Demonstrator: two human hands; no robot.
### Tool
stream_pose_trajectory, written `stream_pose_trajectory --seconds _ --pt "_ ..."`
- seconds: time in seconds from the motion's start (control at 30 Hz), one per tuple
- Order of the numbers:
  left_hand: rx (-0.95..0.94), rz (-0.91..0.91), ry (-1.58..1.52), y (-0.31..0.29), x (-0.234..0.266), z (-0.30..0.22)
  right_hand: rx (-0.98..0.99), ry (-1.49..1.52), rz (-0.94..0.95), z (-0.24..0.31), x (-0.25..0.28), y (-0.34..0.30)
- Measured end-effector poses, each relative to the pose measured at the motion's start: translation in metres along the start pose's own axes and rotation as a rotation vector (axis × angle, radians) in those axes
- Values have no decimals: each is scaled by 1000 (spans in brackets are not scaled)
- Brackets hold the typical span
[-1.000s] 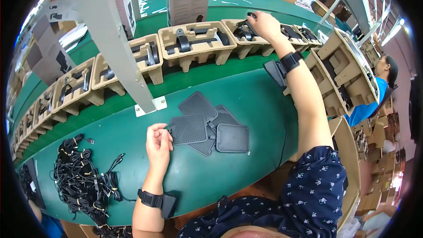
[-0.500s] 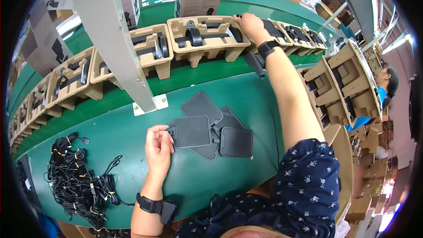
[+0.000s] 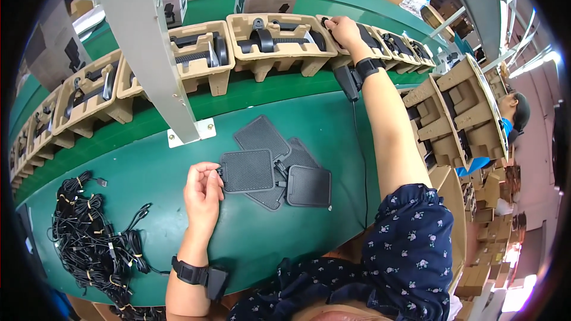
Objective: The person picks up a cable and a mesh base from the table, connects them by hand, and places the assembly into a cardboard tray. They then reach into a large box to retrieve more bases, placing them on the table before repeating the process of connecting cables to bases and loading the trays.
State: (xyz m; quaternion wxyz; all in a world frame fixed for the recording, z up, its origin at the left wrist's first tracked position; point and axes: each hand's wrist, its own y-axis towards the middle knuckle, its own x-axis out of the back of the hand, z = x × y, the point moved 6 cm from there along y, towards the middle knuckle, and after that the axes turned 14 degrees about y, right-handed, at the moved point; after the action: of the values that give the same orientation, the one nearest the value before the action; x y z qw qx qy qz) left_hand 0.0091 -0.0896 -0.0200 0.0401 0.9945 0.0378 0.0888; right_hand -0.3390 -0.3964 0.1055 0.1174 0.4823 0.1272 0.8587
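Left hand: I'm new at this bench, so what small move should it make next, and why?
I'd probably have the left hand lift the patterned dark panel slightly: it is at the panel's left edge, and that panel overlaps other panels with nothing lying on it. Whether the grip is firm, I can't tell.

Matt, textured dark plastic plates (image 3: pixel 248 170)

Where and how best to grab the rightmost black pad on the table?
Rightmost black pad: probably pinch the right edge, coming in from the right. That straight edge lies over bare green tabletop, while its left side meets the other pads in the pile. It looks thin and flat, so gripping top and underside at the rim should suit.
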Motion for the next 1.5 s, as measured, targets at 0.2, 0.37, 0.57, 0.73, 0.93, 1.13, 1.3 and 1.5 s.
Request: stream_pose_trajectory --seconds 0.2,0.37,0.57,0.73,0.93,1.13,1.3,1.5 --pt "1 11 23 -4 3 1 -54 -182 44 -21 -9 18" --pt "55 -11 4 -4 0 5 -41 -284 -132 -32 -13 27" --pt "16 -47 37 -3 9 2 187 -236 -11 -25 -21 23" --pt "28 -38 47 1 5 1 315 -284 102 -31 -9 15" --pt "38 -19 -15 1 4 5 300 -895 -141 7 -9 -21" --pt "-30 -129 -34 2 7 0 721 -566 -65 150 -9 -159" --pt "-51 -339 -106 -1 27 3 839 -129 532 195 -53 -279" --pt "-203 -361 323 -5 19 -4 614 -68 781 176 -83 -296"
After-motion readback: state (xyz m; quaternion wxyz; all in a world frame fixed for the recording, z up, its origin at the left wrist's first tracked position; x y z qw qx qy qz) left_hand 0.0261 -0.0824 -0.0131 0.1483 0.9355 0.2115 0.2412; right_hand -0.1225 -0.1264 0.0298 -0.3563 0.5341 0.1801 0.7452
